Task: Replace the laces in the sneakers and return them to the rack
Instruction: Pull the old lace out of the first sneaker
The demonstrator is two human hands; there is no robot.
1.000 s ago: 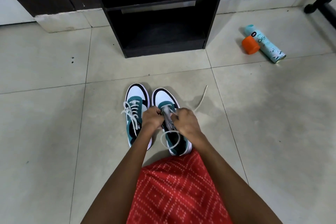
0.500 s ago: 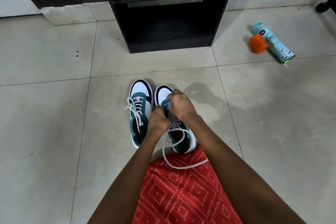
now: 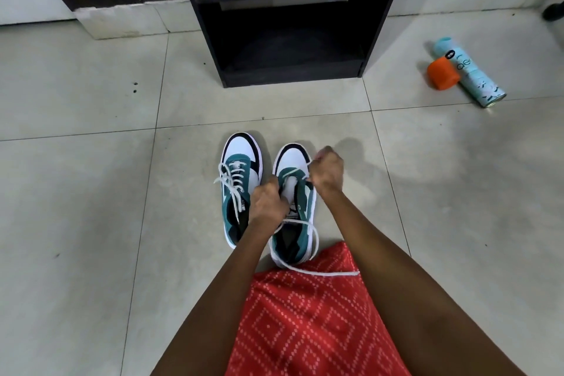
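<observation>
**Right hand pulls lace clear of the toe**

The sneaker (image 3: 294,162) sits on the floor (image 3: 91,192) short of the rack (image 3: 290,73), with the other sneaker (image 3: 241,149) just beside it. Since the last frame, I see the right hand (image 3: 326,172) has swung off its toe to its outer edge, fingers curled on the lace (image 3: 335,274). The left hand (image 3: 268,203) still grips its flap. The fist hides the lace end, and I cannot see the left fingertips.

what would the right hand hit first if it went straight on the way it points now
Probably the black rack. The right hand, pinching the lace beside the right sneaker, points forward and slightly left over floor tile. Its height is unclear, so it might enter the lower shelf.
</observation>
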